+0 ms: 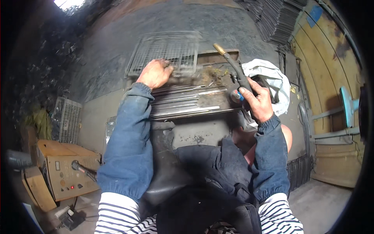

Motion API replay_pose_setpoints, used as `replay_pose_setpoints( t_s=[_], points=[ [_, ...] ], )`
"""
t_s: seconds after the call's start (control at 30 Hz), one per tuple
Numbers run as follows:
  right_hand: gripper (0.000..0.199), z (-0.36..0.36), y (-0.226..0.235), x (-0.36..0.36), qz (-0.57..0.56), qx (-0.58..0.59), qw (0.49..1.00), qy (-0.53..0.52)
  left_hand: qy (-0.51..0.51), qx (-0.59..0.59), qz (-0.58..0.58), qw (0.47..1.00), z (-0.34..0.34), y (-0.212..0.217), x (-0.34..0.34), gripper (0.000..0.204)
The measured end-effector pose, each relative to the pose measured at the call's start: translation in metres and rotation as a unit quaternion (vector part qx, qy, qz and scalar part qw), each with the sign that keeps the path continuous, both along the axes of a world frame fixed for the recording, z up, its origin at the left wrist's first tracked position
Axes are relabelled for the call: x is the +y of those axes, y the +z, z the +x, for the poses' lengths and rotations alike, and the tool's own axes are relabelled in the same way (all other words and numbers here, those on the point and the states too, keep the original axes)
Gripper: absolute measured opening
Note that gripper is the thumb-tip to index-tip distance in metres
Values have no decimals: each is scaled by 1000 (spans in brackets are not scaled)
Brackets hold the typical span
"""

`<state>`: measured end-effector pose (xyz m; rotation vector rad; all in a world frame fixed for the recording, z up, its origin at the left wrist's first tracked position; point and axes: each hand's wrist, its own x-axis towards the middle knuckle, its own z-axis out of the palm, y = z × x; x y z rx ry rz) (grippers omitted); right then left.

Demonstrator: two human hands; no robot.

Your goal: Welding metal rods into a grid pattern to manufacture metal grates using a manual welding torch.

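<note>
My right hand (258,100) is wrapped round the handle of a welding torch (240,74), whose brass nozzle points up and to the left. At the near edge of a wire grid rack (167,48), my left hand (156,73) has its fingers closed on the metal. The rack is tilted up at the far side of the bench and blurred by motion, so the exact grip is partly hidden. Several thin metal rods (175,103) lie side by side on the work bench (214,100), just below my left hand.
A welding machine (72,171) with a lit red lamp stands on the floor at left. Another wire grid (70,121) leans behind it. A white sack (274,82) sits beside my right hand. Dark metal pieces (278,17) are stacked at the far right, near a yellow panel (319,58).
</note>
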<state>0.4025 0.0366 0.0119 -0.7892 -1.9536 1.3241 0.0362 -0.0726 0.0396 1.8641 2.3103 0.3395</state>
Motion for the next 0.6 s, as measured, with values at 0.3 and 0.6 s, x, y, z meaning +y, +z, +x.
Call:
replay_pose_setpoints(
  t_s=[0.3, 0.6],
  points=[
    [49, -20, -32, 5, 108, -90, 990, 12, 43, 184, 65, 980, 42, -53, 35, 59],
    [54, -49, -48, 2, 149, -97, 984, 29, 53, 198, 47, 978, 47, -56, 34, 64]
  ],
)
